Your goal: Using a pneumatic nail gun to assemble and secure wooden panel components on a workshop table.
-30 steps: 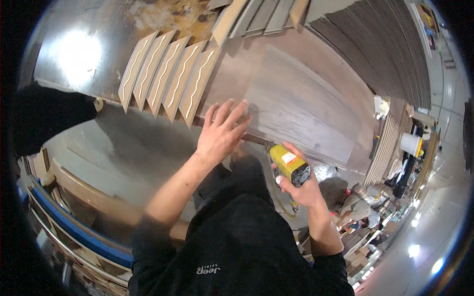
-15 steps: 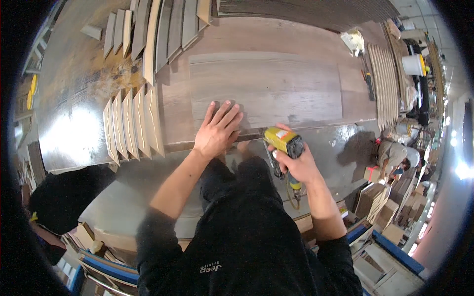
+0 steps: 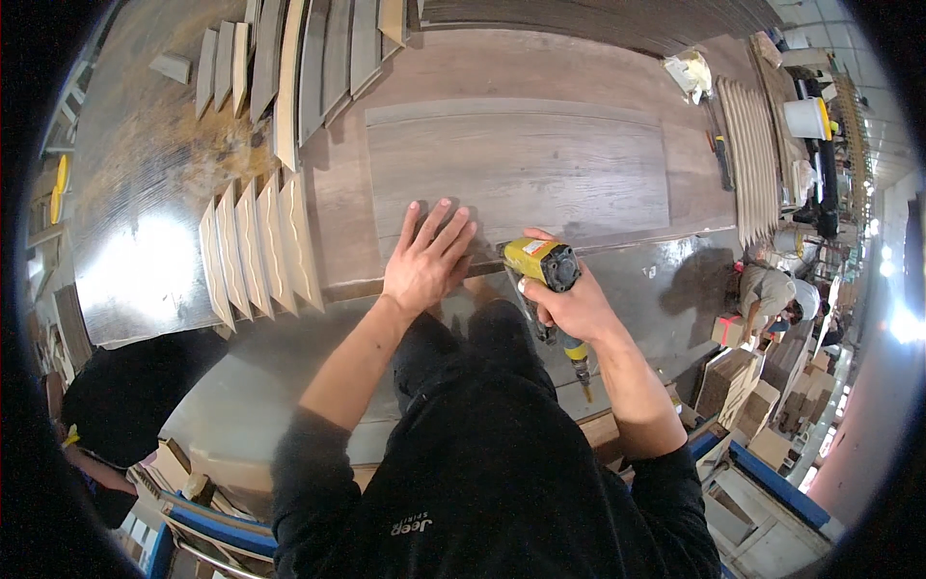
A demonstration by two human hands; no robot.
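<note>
A flat grey-brown wood-grain board [image 3: 559, 159] lies on a larger brownish panel [image 3: 328, 217] in front of me. My left hand [image 3: 427, 262] rests on the board's near edge, fingers stretched out and spread, the thumb side hidden below. To its right, my right hand [image 3: 577, 307] is wrapped round the grip of a yellow and black air nail gun [image 3: 532, 257]. The gun's nose points left and sits at the near edge of the board; whether it touches is hard to tell. An air fitting and hose end [image 3: 579, 362] hang below the grip.
Mitred strips with wavy glue lines [image 3: 258, 246] stand at the left, more grey strips [image 3: 333, 58] behind them. A ribbed panel stack [image 3: 748, 164], a crumpled plastic bag [image 3: 690, 77] and a thin tool [image 3: 721, 159] lie right. Another person [image 3: 767, 294] works at far right.
My right hand and the nail gun have shifted slightly left and up along the board's near edge. My left hand stays nearly in place on the board.
</note>
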